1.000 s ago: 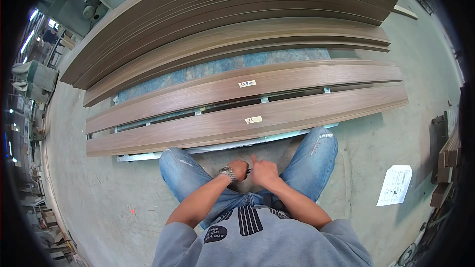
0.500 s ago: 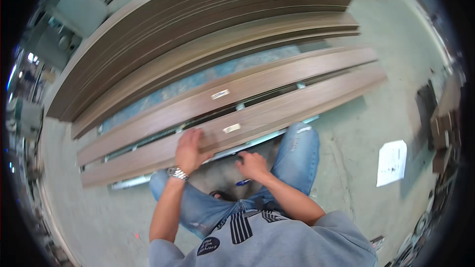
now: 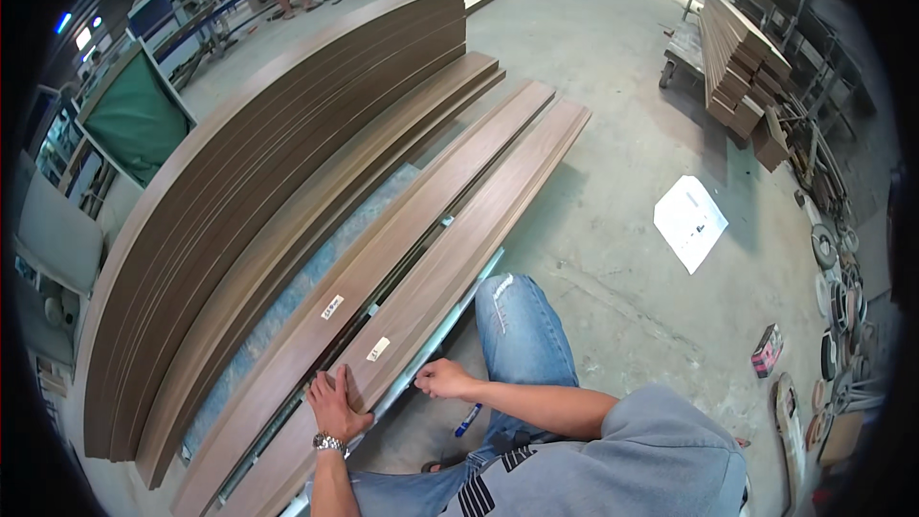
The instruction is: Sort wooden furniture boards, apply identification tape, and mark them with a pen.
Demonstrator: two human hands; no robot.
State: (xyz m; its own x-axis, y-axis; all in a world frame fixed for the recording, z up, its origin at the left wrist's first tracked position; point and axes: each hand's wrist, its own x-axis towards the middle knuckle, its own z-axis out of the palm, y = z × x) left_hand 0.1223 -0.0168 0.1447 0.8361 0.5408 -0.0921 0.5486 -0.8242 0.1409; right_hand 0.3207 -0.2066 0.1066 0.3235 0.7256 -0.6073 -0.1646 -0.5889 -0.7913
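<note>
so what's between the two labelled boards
In the head view, a narrow gap separates the near labelled board from the far labelled board, mostly dark, with small pale pieces showing in it.

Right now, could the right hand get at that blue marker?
Probably yes: the blue marker shows close to the right hand, with nothing visible between them, though depth is unclear.

The nearest long, brown, labelled board [image 3: 450, 263] lies flat, angled forward-right.
</note>
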